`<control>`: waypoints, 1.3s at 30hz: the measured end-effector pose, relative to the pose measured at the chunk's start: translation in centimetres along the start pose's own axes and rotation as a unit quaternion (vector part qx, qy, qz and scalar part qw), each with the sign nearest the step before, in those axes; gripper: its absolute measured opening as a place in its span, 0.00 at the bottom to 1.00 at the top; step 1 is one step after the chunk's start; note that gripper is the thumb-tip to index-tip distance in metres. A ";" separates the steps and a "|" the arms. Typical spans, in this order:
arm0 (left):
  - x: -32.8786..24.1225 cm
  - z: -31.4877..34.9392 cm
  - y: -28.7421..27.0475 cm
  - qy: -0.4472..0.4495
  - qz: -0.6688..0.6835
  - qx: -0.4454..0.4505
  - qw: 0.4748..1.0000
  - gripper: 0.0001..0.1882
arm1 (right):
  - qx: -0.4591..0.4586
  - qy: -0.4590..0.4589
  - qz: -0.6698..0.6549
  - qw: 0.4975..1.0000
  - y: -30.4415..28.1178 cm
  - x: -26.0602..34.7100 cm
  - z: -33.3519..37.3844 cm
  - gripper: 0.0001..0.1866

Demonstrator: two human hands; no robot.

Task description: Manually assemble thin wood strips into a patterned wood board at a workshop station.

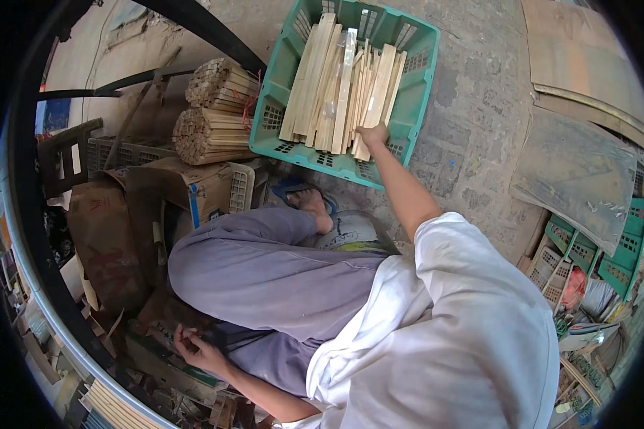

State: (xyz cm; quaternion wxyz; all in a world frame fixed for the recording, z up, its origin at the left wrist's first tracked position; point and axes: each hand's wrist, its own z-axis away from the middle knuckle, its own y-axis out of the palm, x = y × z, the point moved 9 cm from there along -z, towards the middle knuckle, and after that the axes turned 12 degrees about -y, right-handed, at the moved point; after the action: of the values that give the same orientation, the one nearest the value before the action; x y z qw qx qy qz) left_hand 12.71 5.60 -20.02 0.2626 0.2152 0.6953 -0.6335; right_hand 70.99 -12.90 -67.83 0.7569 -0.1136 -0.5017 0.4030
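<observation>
Seated person seen from above, the right hand (373, 134) stretched forward into a green plastic crate (416, 107) on the paved floor, fingers curled over the near ends of the pale wooden slats (340, 89) stacked lengthwise inside it. The left hand (197, 348) lies low beside the bent knee, fingers loosely curled at dark clutter; whether it holds anything cannot be told. Two tied bundles of sticks (211, 114) lie just left of the crate, above brown cardboard boxes (161, 196).

head-worn, looking steeply down; close, fisheye-curved
</observation>
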 end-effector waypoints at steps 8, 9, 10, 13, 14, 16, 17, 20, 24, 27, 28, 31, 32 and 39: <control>0.1 0.0 -0.6 0.008 -0.013 0.005 1.000 0.14 | -0.138 -0.211 0.195 0.948 0.8 10.5 4.9 0.34; -0.3 0.0 -0.1 0.014 -0.015 0.007 1.000 0.14 | -0.141 -0.210 0.196 0.948 1.4 10.6 3.6 0.34; -0.4 0.1 0.0 0.019 -0.020 0.006 1.000 0.13 | -0.061 -0.125 0.095 0.986 3.5 9.3 2.1 0.32; -0.1 0.3 -0.3 0.014 -0.003 0.007 1.000 0.13 | -0.010 -0.032 0.041 0.999 5.9 8.0 1.4 0.29; -0.2 0.4 -0.5 0.013 -0.005 0.002 1.000 0.13 | -0.041 -0.026 0.090 0.995 5.7 8.2 1.6 0.27; -0.2 0.5 -0.9 -0.003 0.004 -0.008 1.000 0.12 | 0.029 -0.032 0.039 0.998 6.0 7.6 0.5 0.29; -0.1 0.5 -1.1 -0.003 0.008 -0.013 1.000 0.12 | 0.093 -0.035 -0.009 0.995 6.4 6.9 -0.6 0.31; 0.1 0.2 -0.2 -0.006 0.003 0.002 1.000 0.12 | 0.056 -0.030 0.016 0.998 5.5 5.2 -2.1 0.34; 0.6 0.5 -0.7 -0.015 -0.007 0.010 1.000 0.11 | 0.042 -0.001 0.102 0.994 6.2 8.9 0.1 0.39; 0.5 0.3 -0.3 -0.004 -0.005 0.009 1.000 0.11 | -0.001 -0.027 0.157 0.987 5.7 9.5 -0.7 0.40; 0.5 0.3 -0.4 -0.003 -0.007 0.008 1.000 0.10 | -0.017 -0.073 0.183 0.980 5.6 9.7 -1.2 0.38; 0.5 0.4 -0.7 -0.013 -0.021 0.001 1.000 0.10 | 0.083 -0.046 0.184 0.978 5.8 7.4 -4.2 0.31; 0.6 0.6 -0.7 -0.017 -0.020 0.003 1.000 0.10 | 0.083 -0.108 0.204 0.969 5.8 7.6 -4.5 0.24; 1.2 0.7 -0.6 -0.031 0.010 0.018 0.999 0.10 | 0.109 -0.155 0.110 0.976 4.4 5.4 -3.1 0.19</control>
State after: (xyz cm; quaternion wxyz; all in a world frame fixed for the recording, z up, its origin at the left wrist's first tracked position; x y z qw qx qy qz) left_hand 11.48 4.82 -20.35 0.2861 0.2069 0.6729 -0.6500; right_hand 72.36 -5.46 -68.19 0.6290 -0.0215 -0.5501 0.5489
